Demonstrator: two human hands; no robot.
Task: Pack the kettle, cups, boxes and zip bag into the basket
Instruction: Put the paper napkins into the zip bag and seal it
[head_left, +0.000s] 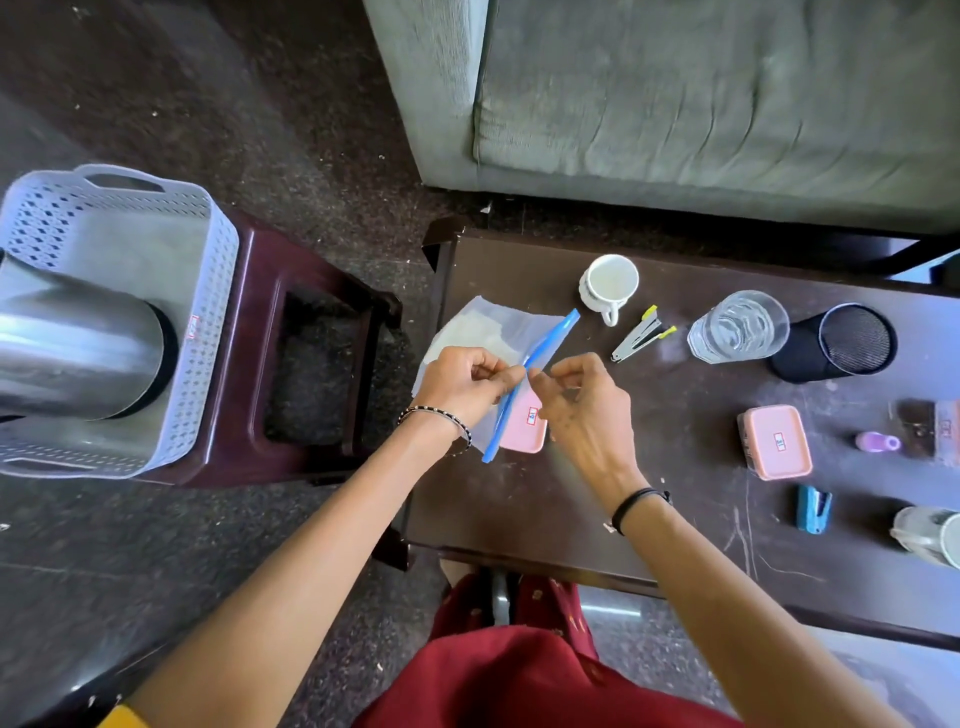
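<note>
Your left hand (462, 382) and right hand (582, 400) pinch the zip bag (498, 332) at its blue seal; likely next, carry it left into the basket (223, 270).

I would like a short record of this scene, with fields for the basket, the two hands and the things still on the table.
basket: on the stool, left of the table, holds the kettle
left hand: pinches the zip bag at its blue strip
right hand: pinches the same strip
still on table: white cup, glass, one pink box by the hands, another pink box to the right
</note>
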